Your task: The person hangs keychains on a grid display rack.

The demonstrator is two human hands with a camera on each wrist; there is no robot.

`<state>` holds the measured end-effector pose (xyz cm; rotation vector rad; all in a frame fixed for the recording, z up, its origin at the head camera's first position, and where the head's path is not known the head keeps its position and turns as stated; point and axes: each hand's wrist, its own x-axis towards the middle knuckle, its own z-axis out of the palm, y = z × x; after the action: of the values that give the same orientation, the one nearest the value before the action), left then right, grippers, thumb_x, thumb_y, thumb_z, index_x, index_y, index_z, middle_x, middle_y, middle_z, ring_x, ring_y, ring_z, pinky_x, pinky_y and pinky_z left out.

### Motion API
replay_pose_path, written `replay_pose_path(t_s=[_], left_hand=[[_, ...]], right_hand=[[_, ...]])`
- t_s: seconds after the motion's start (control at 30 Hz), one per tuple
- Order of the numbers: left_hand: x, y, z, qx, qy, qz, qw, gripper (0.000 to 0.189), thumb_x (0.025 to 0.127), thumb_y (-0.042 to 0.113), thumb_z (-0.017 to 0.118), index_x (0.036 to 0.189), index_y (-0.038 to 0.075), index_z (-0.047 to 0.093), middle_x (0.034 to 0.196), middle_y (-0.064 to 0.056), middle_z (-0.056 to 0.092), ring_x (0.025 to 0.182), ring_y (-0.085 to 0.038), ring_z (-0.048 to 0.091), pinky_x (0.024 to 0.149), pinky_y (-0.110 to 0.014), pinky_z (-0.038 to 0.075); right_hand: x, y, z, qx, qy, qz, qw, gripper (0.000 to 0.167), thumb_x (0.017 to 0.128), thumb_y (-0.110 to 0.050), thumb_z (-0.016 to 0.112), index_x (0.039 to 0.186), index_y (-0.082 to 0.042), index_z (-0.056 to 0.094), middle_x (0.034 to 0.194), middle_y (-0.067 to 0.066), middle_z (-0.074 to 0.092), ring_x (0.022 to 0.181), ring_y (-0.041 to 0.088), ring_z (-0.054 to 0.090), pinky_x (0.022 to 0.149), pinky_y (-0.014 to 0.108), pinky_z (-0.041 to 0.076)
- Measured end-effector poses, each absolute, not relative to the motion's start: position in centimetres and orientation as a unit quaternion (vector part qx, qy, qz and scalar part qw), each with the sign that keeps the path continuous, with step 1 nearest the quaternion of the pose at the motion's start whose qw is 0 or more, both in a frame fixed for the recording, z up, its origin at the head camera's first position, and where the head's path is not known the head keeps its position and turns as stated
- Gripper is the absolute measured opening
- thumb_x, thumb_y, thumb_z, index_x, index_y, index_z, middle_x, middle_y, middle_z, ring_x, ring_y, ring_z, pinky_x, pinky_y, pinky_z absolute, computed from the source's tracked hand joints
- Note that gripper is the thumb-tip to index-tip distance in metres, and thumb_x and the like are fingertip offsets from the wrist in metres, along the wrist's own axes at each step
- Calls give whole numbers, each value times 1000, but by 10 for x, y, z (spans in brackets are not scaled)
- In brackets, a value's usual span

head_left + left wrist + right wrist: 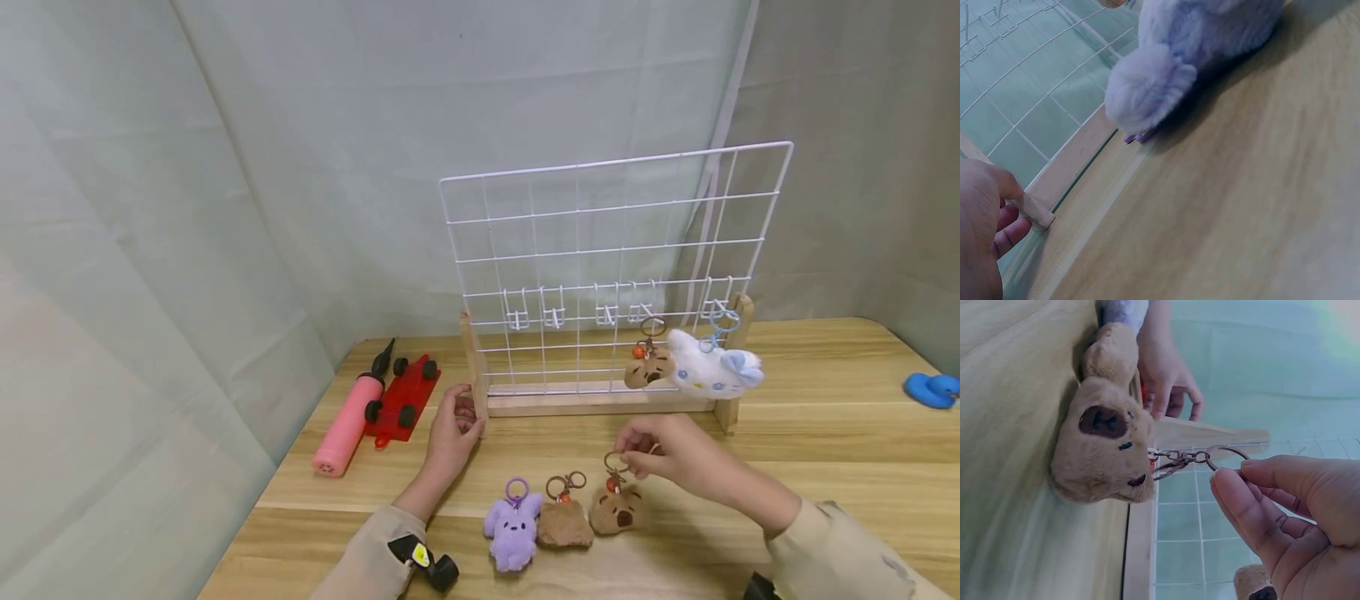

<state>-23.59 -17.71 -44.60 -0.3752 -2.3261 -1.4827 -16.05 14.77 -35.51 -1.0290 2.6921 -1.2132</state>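
My right hand (667,454) pinches the metal ring (1227,449) of a brown plush bear keychain (617,510) between thumb and fingertips. A short chain links ring and plush, which sits at the table surface. With thumb and fingers around it, my left hand (452,429) holds the left wooden foot (1036,212) of a white wire grid rack (577,250). Left of the bear lie a brown plush keychain (566,525), face hidden, and a purple plush keychain (513,533). Another brown bear keychain (648,367) and a white plush cat keychain (708,367) hang at the rack's right side.
Several white hooks (553,315) line the grid. Left of the rack lie a pink hand pump (351,425) and a red toy car (405,400) with its wheels up. A blue rubber duck (932,390) sits at the far right. Pale curtains (337,167) surround the table.
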Motion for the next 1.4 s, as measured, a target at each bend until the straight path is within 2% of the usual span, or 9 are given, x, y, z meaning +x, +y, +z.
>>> replay_pose_path(t_s=[0.4, 0.67, 0.97, 1.2, 1.4], left_hand=[[-235, -177, -446, -124, -825, -523, 175, 52, 79, -12, 66, 126, -2, 44, 102, -22, 58, 86, -28, 59, 68, -17, 52], [-236, -176, -446, -124, -827, -522, 169, 52, 80, -12, 65, 126, -1, 44, 104, -22, 58, 88, -28, 59, 69, -17, 52], [-236, -178, -445, -122, -829, -516, 177, 52, 80, -11, 66, 126, 0, 45, 103, -21, 58, 87, -27, 59, 69, -18, 53], [-237, -179, -445, -123, -829, -516, 177, 53, 80, -11, 66, 126, 0, 44, 103, -21, 58, 87, -27, 59, 69, -17, 52], [-237, -178, -447, -125, -830, -516, 171, 53, 80, -12, 66, 127, 0, 44, 104, -22, 58, 89, -27, 59, 70, -18, 52]], right_hand=[[-166, 149, -332, -338, 872, -353, -27, 5, 87, -6, 66, 89, -10, 65, 74, -4, 66, 63, -3, 58, 56, 19, 53], [-173, 149, -312, -336, 882, -329, -32, 3, 88, -7, 66, 91, -7, 65, 77, -3, 67, 66, -1, 59, 58, 18, 53], [-184, 147, -283, -330, 898, -281, -80, 2, 87, -8, 67, 88, -10, 67, 74, -9, 66, 65, -4, 57, 59, 19, 51], [-192, 146, -267, -313, 905, -272, -97, 3, 88, -8, 66, 91, -7, 67, 75, -4, 68, 68, 0, 60, 62, 20, 53], [-198, 148, -256, -301, 908, -259, -134, 8, 86, -3, 67, 91, -9, 68, 80, -2, 69, 71, 6, 62, 63, 20, 53]])
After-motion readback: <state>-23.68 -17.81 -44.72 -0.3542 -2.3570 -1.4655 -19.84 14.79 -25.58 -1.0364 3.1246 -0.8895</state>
